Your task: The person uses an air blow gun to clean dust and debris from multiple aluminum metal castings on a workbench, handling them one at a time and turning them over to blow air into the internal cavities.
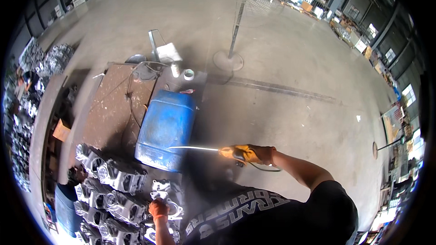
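My right hand, in a yellow-orange work glove, is closed round what looks like an air blow gun. Its long thin silver nozzle points left across the near end of a blue plastic jerrycan; whether the tip touches it I cannot tell. A dark hose trails from below the grip. Lower down, my left hand, in an orange glove, has its fingers curled on a silver metal casting with round openings. Rows of similar castings stand to the left of that hand.
The jerrycan lies on a brown, worn table with a cable across it. A white cup and a small bottle stand behind. A pedestal fan is farther off. Another person is at the lower left, near a bench.
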A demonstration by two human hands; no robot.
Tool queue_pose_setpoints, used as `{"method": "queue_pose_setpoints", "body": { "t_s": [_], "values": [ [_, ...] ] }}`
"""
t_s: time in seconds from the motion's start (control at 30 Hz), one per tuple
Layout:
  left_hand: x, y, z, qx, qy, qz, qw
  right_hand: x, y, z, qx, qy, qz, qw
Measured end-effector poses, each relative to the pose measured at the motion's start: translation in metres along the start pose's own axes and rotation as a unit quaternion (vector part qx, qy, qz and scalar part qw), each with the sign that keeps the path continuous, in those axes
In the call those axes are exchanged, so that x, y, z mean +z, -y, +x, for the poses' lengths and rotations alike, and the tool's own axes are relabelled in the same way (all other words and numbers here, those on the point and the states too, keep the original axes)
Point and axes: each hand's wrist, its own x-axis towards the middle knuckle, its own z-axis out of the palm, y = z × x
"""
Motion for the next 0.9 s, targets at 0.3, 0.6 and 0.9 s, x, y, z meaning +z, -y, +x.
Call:
{"method": "queue_pose_setpoints", "body": {
  "t_s": [0.3,0.6,0.9],
  "values": [
    [-0.169,-0.051,-0.033,0.136,-0.123,-0.161,0.97,-0.027,-0.107,0.005,-0.16,-0.105,0.192,0.962],
    [-0.229,-0.155,0.096,0.299,-0.385,0.163,0.858,-0.036,-0.059,-0.008,-0.1,-0.182,0.203,0.957],
    [-0.145,-0.217,0.165,0.238,-0.384,0.124,0.884,-0.02,-0.002,0.031,-0.336,-0.197,0.03,0.921]
  ]
}}
